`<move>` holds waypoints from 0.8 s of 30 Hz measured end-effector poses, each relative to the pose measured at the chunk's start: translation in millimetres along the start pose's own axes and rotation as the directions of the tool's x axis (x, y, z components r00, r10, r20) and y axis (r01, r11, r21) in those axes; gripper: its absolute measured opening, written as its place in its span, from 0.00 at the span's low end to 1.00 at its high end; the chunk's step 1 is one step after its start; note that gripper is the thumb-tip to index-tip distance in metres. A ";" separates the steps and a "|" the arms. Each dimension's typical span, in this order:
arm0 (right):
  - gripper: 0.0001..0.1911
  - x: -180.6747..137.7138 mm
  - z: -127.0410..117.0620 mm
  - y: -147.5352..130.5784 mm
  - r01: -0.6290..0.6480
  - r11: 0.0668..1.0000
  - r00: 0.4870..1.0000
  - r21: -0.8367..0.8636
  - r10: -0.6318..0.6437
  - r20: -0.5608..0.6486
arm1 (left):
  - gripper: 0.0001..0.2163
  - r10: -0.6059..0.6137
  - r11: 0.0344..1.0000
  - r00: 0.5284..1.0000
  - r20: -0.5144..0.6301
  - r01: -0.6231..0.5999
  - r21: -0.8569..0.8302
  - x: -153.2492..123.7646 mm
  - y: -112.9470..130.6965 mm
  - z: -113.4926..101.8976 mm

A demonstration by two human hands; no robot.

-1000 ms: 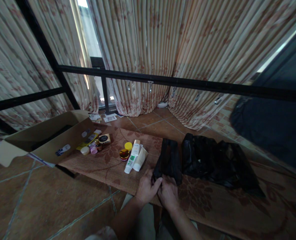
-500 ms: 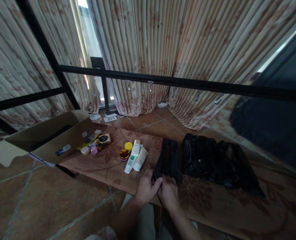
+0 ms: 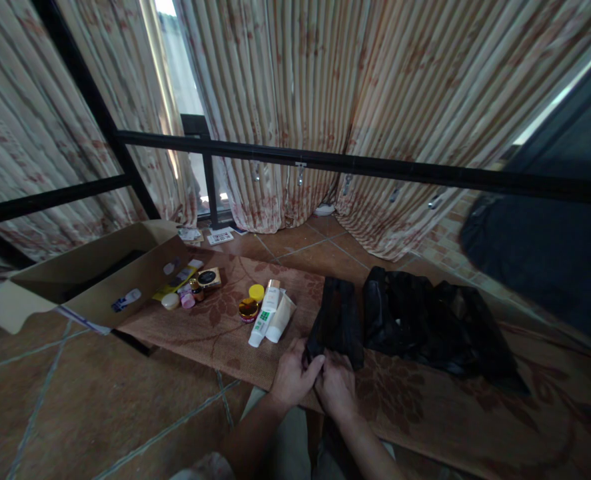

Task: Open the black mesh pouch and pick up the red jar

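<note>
Both my hands are together at the near end of a dark mesh pouch [image 3: 339, 310], which lies flat on the brown patterned cloth [image 3: 235, 360]. My left hand [image 3: 291, 375] is closed on the pouch's near left corner, its thumb pointing toward the other hand. Close against it, my right hand [image 3: 336, 385] is closed on the near edge; its fingertips are hidden. Left of the pouch lie several white tubes [image 3: 279, 319], leaning on one another. Beside them sit a yellow-lidded jar [image 3: 256, 292] and a jar with a shiny gold lid [image 3: 248, 309].
Crumpled black bags [image 3: 410, 320] lie on the right. An open cardboard box [image 3: 125, 280] stands at the left end, with a cream round container [image 3: 170, 302], a small pink jar [image 3: 187, 299] and a black compact [image 3: 208, 277] near it. A black metal bar [image 3: 325, 159] crosses in front of the curtains.
</note>
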State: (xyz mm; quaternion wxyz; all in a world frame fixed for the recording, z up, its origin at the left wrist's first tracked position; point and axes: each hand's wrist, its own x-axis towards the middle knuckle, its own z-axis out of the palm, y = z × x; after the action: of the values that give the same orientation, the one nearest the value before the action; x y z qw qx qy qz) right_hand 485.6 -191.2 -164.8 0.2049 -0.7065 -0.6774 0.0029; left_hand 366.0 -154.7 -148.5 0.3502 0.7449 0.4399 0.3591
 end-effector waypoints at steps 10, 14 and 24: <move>0.10 0.4 -0.7 -1.2 -0.011 1.000 1.000 -0.015 0.011 -0.004 | 0.13 0.003 1.000 1.000 0.000 -0.003 -0.005 0.3 0.7 -0.8; 0.10 0.0 2.0 -0.1 -0.010 1.000 1.000 -0.020 0.010 -0.005 | 0.13 0.003 1.000 1.000 0.004 -0.002 -0.011 0.5 0.6 -0.9; 0.09 -0.1 1.1 0.4 0.020 1.000 0.999 -0.003 -0.020 -0.031 | 0.13 -0.009 0.998 1.000 -0.008 0.009 -0.055 -0.1 2.7 -1.4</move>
State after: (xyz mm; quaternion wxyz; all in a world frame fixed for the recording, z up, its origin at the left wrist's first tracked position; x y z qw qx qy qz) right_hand 485.6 -190.9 -165.9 0.2143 -0.7000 -0.6812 -0.0110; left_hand 366.0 -155.5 -145.5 0.3704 0.7314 0.4346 0.3728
